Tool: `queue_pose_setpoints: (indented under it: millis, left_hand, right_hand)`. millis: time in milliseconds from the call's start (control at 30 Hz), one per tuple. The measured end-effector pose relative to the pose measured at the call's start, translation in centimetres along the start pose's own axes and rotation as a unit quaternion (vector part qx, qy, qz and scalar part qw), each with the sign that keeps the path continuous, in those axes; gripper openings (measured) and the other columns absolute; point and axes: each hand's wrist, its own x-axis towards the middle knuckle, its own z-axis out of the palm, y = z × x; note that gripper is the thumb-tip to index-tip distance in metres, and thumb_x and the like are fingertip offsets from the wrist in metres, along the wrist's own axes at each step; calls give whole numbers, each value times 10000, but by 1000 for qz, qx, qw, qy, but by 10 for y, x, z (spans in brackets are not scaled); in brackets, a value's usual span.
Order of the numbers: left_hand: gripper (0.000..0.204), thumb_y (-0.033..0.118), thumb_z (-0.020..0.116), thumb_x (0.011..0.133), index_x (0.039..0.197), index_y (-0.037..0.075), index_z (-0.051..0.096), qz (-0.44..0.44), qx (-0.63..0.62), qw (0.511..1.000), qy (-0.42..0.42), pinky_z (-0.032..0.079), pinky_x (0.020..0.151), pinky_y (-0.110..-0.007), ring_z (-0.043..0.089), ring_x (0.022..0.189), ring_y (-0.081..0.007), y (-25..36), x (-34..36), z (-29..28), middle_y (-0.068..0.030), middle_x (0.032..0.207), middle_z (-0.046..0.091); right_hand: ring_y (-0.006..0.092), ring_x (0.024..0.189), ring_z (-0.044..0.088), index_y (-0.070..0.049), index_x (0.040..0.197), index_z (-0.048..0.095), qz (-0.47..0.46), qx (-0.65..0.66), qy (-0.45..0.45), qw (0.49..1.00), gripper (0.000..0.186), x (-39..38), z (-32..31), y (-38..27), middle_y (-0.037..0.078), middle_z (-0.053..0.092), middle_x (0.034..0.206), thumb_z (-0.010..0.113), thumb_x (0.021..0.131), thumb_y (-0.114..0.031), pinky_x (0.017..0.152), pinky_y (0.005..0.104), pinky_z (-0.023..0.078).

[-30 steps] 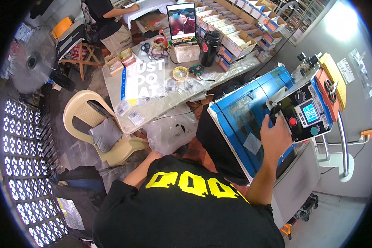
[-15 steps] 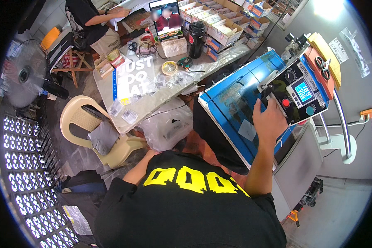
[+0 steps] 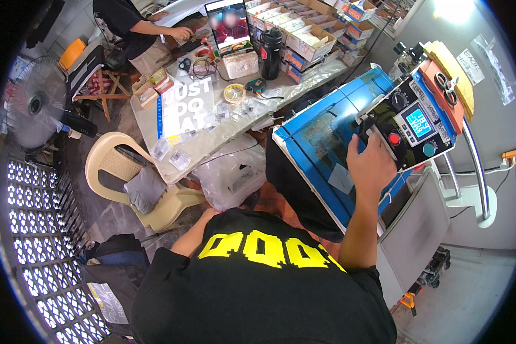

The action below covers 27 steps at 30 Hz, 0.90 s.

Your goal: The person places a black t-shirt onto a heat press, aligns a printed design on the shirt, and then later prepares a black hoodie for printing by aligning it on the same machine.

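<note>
My right hand is closed around the dark handle on the front of a heat press, beside its red button and lit display. Under and beside that hand lies the press's blue top, with a small pale square sheet on it. My left hand is down by my waist at the front of my black shirt; its fingers are hidden. A clear plastic bag hangs near it, at the table's edge.
A cluttered table holds a printed sheet, tape rolls, a black bottle, a screen and boxes. A cream plastic chair and a fan stand left. Scissors rest atop the press. A co-worker is at the far left.
The co-worker's arm has moved right and lower over the table. The view has shifted slightly; my right hand stays at the press handle and my left hand stays by my waist.
</note>
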Motion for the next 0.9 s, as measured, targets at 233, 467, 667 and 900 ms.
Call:
queue_pose_setpoints:
  millis: [233, 467, 667, 900]
  left_hand:
    - [295, 215, 629, 864, 1064, 22, 727, 9, 14, 1000, -6, 537, 843, -486, 706, 949, -410, -10, 7, 8, -241, 962, 729]
    - [271, 164, 598, 872, 1066, 27, 729, 165, 16, 977, 131, 534, 846, -493, 697, 955, -416, 64, -7, -43, -234, 985, 726]
    - [178, 98, 572, 866, 975, 34, 698, 414, 71, 820, 388, 531, 804, -504, 658, 901, -421, 229, 17, -246, -220, 947, 687]
    - [283, 141, 607, 844, 1120, 97, 653, 376, 277, 636, 615, 469, 937, -503, 597, 1081, -353, 415, 31, -508, -122, 1131, 608]
  right_hand:
    - [300, 684, 692, -101, 901, 635, 12, 16, -45, 999, 343, 3, -9, -2, 98, 688, 785, 678, 865, -440, 588, 414, 546]
    - [318, 724, 691, -86, 938, 595, -4, 34, -67, 997, 362, 1, -8, 2, 97, 683, 809, 688, 869, -429, 620, 429, 546]
    - [304, 650, 662, -108, 830, 557, 13, 26, -40, 999, 356, 4, -2, -5, 81, 642, 738, 712, 844, -429, 577, 417, 527]
    - [336, 537, 618, -116, 678, 557, 56, -76, -44, 995, 465, 16, -1, -15, 89, 604, 614, 726, 840, -518, 487, 441, 475]
